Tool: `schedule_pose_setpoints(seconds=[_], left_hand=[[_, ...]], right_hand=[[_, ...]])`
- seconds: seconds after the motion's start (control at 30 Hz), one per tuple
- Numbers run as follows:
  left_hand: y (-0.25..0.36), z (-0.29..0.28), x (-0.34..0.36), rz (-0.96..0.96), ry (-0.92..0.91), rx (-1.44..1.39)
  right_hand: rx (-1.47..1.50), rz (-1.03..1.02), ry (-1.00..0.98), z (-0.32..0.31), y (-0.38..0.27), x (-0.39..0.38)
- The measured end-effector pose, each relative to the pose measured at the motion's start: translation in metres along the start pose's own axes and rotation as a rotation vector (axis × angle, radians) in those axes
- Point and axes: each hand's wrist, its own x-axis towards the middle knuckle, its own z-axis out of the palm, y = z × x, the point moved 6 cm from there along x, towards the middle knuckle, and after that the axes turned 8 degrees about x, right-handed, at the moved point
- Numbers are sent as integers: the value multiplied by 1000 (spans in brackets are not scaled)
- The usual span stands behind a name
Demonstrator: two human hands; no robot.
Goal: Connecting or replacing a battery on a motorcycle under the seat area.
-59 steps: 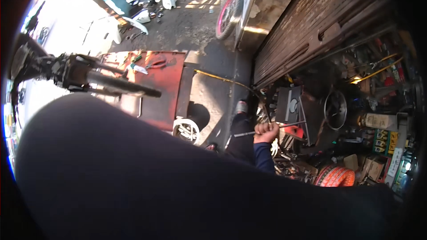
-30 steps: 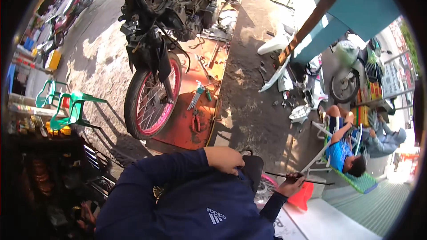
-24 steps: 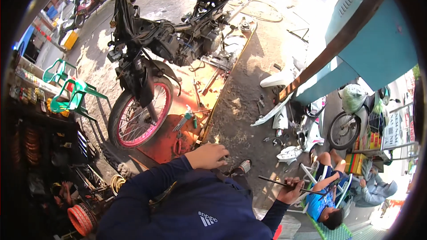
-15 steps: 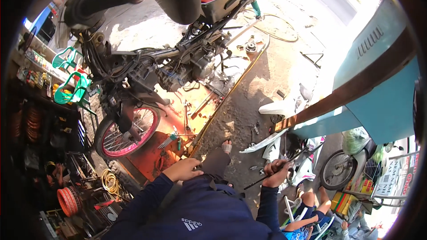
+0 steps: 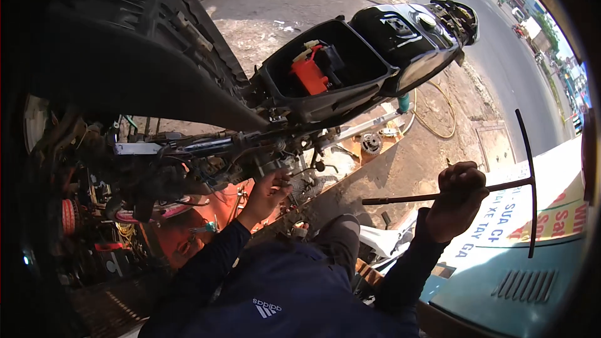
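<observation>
My right hand (image 5: 460, 197) is closed round the shaft of a long dark T-handle wrench (image 5: 404, 200). Its crossbar stands out beyond my fist on the right, and the thin end points left toward the motorbike. My left hand (image 5: 268, 197) is beside the engine (image 5: 272, 163), with loosely bent fingers and nothing visible in them. Whether its fingertips touch the engine I cannot tell. The motorbike stands with its body panels off and its seat (image 5: 156, 56) tipped up. In its open black storage box (image 5: 332, 91) lies a red and black object (image 5: 310, 72).
A round metal part (image 5: 371, 144) lies on the ground behind the engine. A yellowish hose (image 5: 447, 109) curls near the road. On the right stands a pale blue panel (image 5: 488, 300) with vents. White body panels (image 5: 382, 239) lie by my knee, and a red mat (image 5: 188, 238) is under the bike.
My view has swung toward the bike's rear and the road. My left hand has left my thigh for the engine. My right hand has risen with the wrench, whose crossbar now shows.
</observation>
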Motion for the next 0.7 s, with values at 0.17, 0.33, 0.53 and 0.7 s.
schedule_pose_setpoints(seconds=[0.17, 0.33, 0.53, 0.7], left_hand=[[40, -4, 52, 22, 421, -189], [93, 22, 65, 64, 728, -265], [106, 38, 69, 150, 997, -423], [106, 38, 80, 119, 1074, -481]], right_hand=[[-9, 98, -493, 66, 49, 148], [143, 212, -1086, 181, 109, 206], [299, 343, -1578, 275, 175, 177], [329, 51, -1720, 304, 203, 155]])
